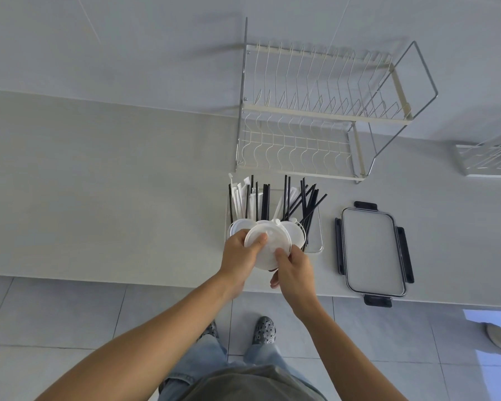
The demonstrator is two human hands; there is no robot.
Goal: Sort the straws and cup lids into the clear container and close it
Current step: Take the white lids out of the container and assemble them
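A clear container (315, 244) stands on the counter near its front edge. Black straws (307, 202) and white paper-wrapped straws (239, 198) stick up out of it, leaning toward the wall. Several white cup lids (294, 233) sit at its near end. My left hand (239, 253) and my right hand (294, 270) both grip a stack of white cup lids (268, 244) held just above the container's near end, thumbs pressed on the top lid. The container's lid (370, 250), clear with dark clips, lies flat on the counter to the right.
A two-tier wire dish rack (324, 111) stands against the wall behind the container. A second rack (489, 157) shows at the right edge. The counter's front edge (99, 277) runs under my wrists; tiled floor and my feet lie below.
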